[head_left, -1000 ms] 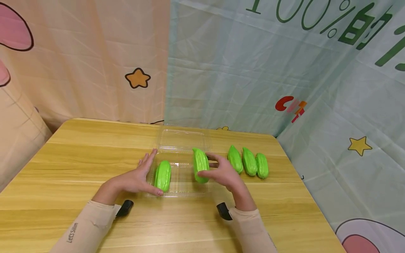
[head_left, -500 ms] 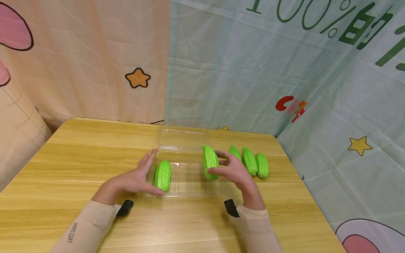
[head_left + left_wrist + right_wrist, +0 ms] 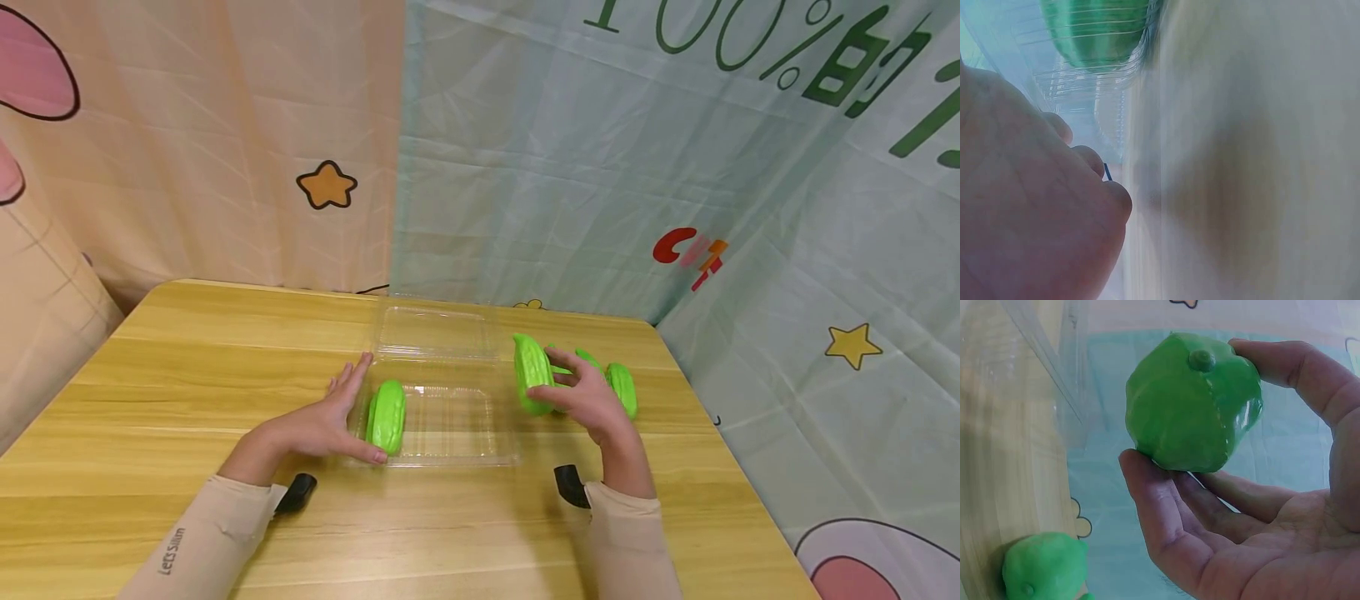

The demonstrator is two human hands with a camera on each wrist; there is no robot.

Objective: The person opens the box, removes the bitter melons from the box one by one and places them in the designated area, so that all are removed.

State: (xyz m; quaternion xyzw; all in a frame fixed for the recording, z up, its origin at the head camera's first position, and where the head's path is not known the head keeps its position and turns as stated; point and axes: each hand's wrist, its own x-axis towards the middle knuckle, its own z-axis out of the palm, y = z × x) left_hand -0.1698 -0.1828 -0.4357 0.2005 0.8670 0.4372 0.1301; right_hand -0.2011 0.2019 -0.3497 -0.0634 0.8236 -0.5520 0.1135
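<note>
My right hand (image 3: 596, 404) pinches a bright green, ribbed bitter melon (image 3: 531, 375) between thumb and fingers, raised just right of the clear plastic clamshell box (image 3: 457, 460). In the right wrist view, the melon's (image 3: 1179, 406) rounded end with its stub faces the camera, with the thumb on one side and fingertips on the other. My left hand (image 3: 318, 427) rests its spread, straight fingers along the box's left side, thumb at the near left corner. Inside the box, at its left end, lies another bitter melon (image 3: 387, 417); its end shows through the ridged wall in the left wrist view.
Several more bitter melons (image 3: 622, 390) lie in a row on the wooden table (image 3: 420, 533), right of the box, partly hidden behind my right hand. The box's lid (image 3: 435, 329) lies folded back towards the printed curtain (image 3: 525, 167) behind the table.
My right hand has carried its bitter melon from over the box's right part to the right, past the box's edge and in front of the row. The left hand has stayed put.
</note>
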